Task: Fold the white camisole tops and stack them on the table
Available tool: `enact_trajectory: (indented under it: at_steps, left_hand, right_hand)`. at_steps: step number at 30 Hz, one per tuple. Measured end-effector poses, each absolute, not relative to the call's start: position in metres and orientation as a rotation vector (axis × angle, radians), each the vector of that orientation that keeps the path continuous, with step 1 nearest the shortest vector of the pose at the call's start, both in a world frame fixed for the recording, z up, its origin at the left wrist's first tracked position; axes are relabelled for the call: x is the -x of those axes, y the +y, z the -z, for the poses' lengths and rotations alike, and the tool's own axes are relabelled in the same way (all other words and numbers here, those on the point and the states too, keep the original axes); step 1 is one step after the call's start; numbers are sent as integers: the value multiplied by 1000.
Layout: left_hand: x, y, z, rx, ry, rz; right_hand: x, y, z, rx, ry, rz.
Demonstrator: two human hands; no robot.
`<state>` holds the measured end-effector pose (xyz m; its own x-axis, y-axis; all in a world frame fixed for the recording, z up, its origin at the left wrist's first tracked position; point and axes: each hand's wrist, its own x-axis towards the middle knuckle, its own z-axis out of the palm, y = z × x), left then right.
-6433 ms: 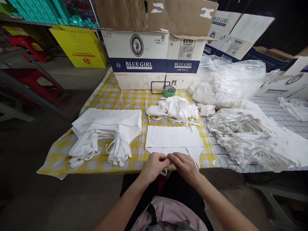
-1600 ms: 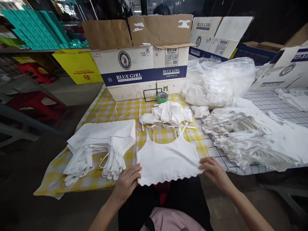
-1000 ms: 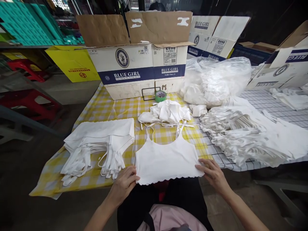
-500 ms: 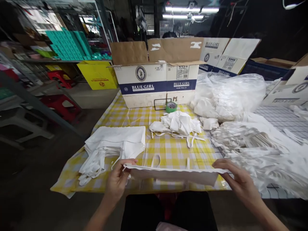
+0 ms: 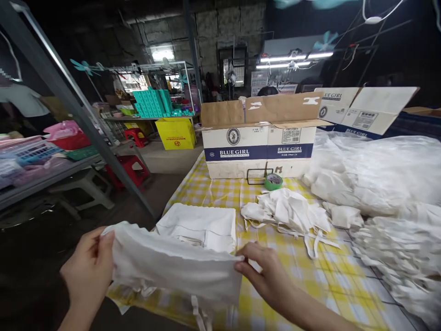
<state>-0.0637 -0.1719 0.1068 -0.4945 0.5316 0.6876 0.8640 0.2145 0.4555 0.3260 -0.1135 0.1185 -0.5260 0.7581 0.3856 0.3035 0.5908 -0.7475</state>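
Observation:
In the head view, a white cloth piece with straps (image 5: 172, 264) is stretched between my two hands, its wavy upper edge pulled out and its straps hanging below. My left hand (image 5: 87, 266) pinches the left upper corner. Thumb and fingers of my right hand (image 5: 265, 273) grip the right upper corner. Just behind the held piece lies a flat stack of similar white pieces (image 5: 206, 218), partly hidden by it. A loose heap of white strapped pieces (image 5: 287, 209) rests farther right on the yellow checked tablecloth (image 5: 275, 248).
Behind the heap stand a roll of green tape (image 5: 273, 181) and an open cardboard box (image 5: 237, 151). A clear plastic bag (image 5: 372, 170) and a large white cloth pile (image 5: 396, 257) fill the right side. A metal post (image 5: 99, 124) rises at left; a person (image 5: 25, 105) is beyond it.
My hands have carried the stretched white piece leftward, from the table's front middle to in front of the stack, raising its left end. The camera view has turned left and up.

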Motion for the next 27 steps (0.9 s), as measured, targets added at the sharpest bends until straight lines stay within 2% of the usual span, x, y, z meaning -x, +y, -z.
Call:
enact_trajectory:
  at_steps: [3,5,11,19,27]
  left_hand:
    - [68,-121,-102,1320,-2140,863]
    - [64,-85,-91,1463,-2184,689]
    - [50,-11,-50,1659,-2341,148]
    - [69,13,-17,1738,-2364,62]
    - [73,17,-15,1718,-2407,73]
  right_hand:
    - [-289,-62,-88,1083,-2090,-827]
    - [-271,-24,-65,1322,-2113,-717]
    - [-250,41,-12,1593,-2061,-607]
    - [-250,55,10,1736,-2033,-563]
    - [-247,58,12,1791,-2040,-554]
